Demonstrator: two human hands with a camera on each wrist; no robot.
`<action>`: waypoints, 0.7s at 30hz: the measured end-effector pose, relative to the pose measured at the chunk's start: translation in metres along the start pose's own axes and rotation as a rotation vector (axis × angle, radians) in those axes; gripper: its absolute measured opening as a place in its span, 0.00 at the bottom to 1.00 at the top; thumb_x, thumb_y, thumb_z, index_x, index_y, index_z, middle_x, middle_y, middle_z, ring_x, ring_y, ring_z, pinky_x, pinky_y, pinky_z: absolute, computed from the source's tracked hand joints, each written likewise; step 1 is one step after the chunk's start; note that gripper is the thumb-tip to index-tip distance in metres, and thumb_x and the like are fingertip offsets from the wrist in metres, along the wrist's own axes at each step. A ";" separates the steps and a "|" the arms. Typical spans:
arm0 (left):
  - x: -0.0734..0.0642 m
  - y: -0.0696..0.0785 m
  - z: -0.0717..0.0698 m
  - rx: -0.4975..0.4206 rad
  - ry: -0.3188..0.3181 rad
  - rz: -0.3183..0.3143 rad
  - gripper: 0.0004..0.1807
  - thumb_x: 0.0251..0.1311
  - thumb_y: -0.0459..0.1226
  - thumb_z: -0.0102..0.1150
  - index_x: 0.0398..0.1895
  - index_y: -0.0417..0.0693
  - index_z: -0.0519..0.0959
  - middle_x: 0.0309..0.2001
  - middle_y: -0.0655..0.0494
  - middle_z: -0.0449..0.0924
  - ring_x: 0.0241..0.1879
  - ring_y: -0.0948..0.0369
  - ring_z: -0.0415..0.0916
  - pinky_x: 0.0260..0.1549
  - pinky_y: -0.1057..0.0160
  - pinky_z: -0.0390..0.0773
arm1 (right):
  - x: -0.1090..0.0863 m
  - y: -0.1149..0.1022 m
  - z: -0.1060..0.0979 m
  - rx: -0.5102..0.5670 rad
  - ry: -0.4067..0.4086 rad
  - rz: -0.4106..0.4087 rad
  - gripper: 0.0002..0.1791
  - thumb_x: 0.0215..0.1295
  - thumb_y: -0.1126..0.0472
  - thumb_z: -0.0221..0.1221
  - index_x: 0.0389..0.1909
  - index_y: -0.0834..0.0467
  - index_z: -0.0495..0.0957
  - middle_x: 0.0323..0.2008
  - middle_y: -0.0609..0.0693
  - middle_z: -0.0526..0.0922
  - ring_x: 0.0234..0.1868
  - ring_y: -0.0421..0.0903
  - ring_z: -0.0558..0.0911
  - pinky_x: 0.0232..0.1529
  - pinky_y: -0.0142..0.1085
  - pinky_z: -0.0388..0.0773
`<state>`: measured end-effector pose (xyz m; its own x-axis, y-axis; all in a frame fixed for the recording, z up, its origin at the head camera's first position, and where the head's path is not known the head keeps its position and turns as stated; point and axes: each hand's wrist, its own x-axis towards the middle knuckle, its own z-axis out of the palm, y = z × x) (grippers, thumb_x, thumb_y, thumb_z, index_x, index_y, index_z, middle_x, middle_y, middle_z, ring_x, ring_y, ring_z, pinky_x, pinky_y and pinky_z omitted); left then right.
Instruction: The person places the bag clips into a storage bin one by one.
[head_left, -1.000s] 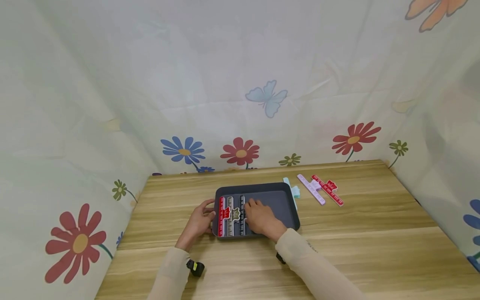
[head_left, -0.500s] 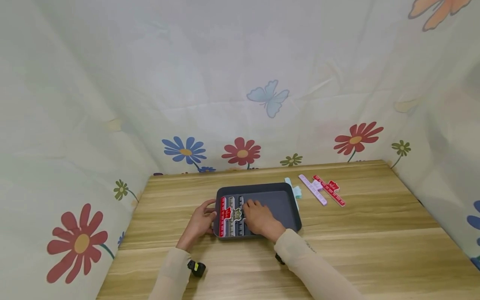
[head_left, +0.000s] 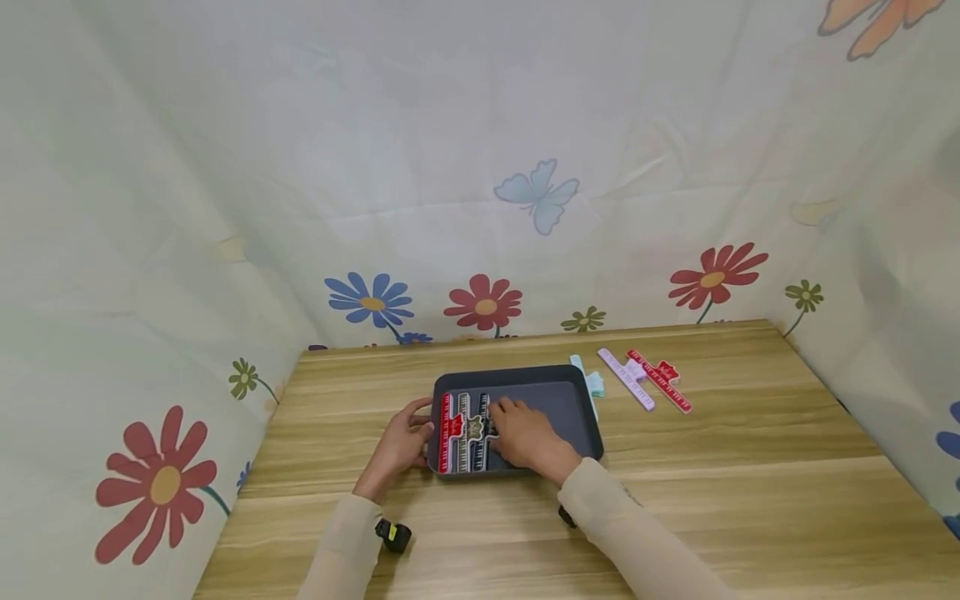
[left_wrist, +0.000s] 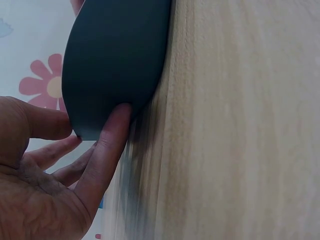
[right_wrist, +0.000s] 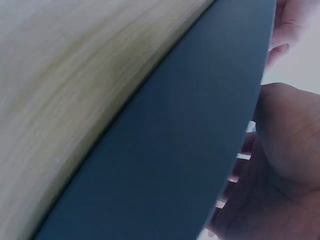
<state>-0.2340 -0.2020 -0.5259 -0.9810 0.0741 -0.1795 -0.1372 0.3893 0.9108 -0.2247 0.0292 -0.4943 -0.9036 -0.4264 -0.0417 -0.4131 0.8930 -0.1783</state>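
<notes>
A dark grey tray (head_left: pixel 555 392) sits on the wooden table. In its left half three piano-key-patterned clips lie side by side: a red clip (head_left: pixel 446 450), a black-and-white clip (head_left: pixel 462 454) and a black clip (head_left: pixel 482 457). My right hand (head_left: pixel 528 437) reaches over the tray's front rim, with thumb and fingers around the handle of the black clip; part of that handle is covered. At the tray's left side my left hand (head_left: pixel 401 442) touches the outer wall and rim with extended fingers. In the right wrist view the tray wall (right_wrist: pixel 170 130) hides my right fingertips.
Beyond the tray's right rim lies a light-blue clip (head_left: pixel 595 383), partly hidden by the tray. Farther right are a lilac clip (head_left: pixel 626 379) and another red clip (head_left: pixel 660 382), close together. A flowered curtain (head_left: pixel 420 167) stands behind the table (head_left: pixel 750 467).
My right hand nudged leftward with the black clip, then shifted slightly back right; more of the clip's handle shows now. My left hand stays at the tray's side.
</notes>
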 end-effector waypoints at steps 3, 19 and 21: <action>0.001 0.001 0.001 -0.001 -0.001 -0.003 0.27 0.71 0.31 0.48 0.72 0.52 0.63 0.61 0.32 0.73 0.44 0.50 0.82 0.21 0.56 0.84 | -0.005 0.004 -0.006 -0.003 0.014 -0.008 0.29 0.67 0.50 0.60 0.66 0.56 0.69 0.60 0.55 0.75 0.60 0.54 0.76 0.51 0.51 0.81; -0.001 0.003 0.001 -0.016 -0.009 -0.010 0.28 0.71 0.31 0.47 0.73 0.51 0.62 0.62 0.30 0.71 0.44 0.49 0.82 0.22 0.54 0.85 | -0.029 0.024 -0.039 -0.004 0.090 -0.055 0.32 0.68 0.49 0.59 0.70 0.54 0.66 0.66 0.55 0.71 0.67 0.56 0.71 0.63 0.53 0.74; -0.001 0.004 0.001 -0.019 -0.010 -0.009 0.28 0.71 0.31 0.48 0.73 0.51 0.62 0.62 0.30 0.71 0.44 0.48 0.82 0.22 0.54 0.85 | -0.031 0.026 -0.042 -0.015 0.097 -0.057 0.32 0.68 0.47 0.59 0.70 0.54 0.66 0.66 0.54 0.70 0.68 0.55 0.70 0.63 0.53 0.73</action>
<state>-0.2334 -0.2002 -0.5227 -0.9784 0.0796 -0.1909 -0.1484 0.3729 0.9159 -0.2124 0.0715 -0.4568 -0.8850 -0.4611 0.0639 -0.4651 0.8701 -0.1630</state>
